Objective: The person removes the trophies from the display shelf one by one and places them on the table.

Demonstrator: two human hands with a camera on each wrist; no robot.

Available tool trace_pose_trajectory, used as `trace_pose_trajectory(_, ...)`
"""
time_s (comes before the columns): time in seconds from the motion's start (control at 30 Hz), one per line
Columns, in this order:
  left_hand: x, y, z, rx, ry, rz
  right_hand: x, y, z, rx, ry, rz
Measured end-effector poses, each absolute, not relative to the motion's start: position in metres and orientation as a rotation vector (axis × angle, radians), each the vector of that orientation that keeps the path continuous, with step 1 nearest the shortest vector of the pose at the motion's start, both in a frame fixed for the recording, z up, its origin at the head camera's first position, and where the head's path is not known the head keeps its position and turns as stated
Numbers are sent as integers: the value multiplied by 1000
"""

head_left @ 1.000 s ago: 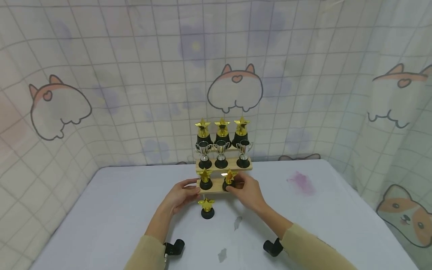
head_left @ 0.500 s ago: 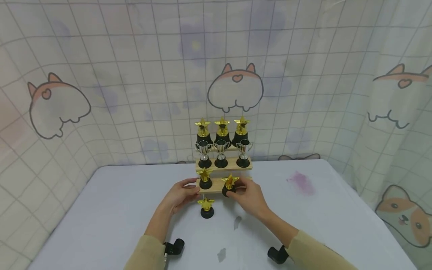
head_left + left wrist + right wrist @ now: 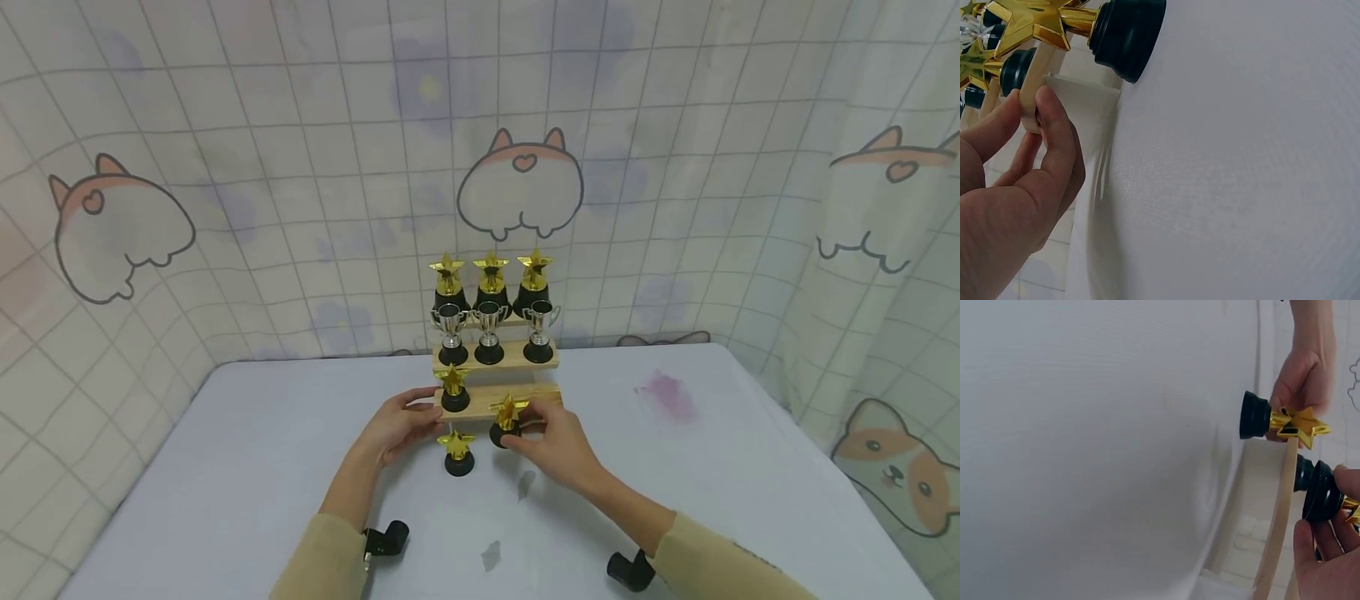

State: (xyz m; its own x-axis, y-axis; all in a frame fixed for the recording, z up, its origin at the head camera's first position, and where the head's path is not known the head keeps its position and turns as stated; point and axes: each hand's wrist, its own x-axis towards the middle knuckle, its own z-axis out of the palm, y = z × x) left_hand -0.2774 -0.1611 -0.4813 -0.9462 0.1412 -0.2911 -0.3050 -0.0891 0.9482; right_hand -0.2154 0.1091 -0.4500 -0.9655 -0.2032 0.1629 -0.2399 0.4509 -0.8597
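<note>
Forearms [image 3: 349, 483] extended, left grip [image 3: 396, 427] and right grip [image 3: 557, 439] both pinch.

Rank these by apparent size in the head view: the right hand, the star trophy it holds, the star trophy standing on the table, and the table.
1. Table
2. Right hand
3. Held star trophy and standing star trophy: too alike to rank.

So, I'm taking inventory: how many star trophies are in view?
6: three stars on the top shelf, one star on the bottom shelf, one star in the right hand, and one star on the table in front. None seems hidden.
</note>
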Motion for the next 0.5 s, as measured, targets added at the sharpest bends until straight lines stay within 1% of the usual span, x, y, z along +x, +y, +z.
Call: trace_pose_trajectory(0.5, -276, -162, -479, -161, 1902, 2104, -211, 113, -472, 435, -2689, 1670)
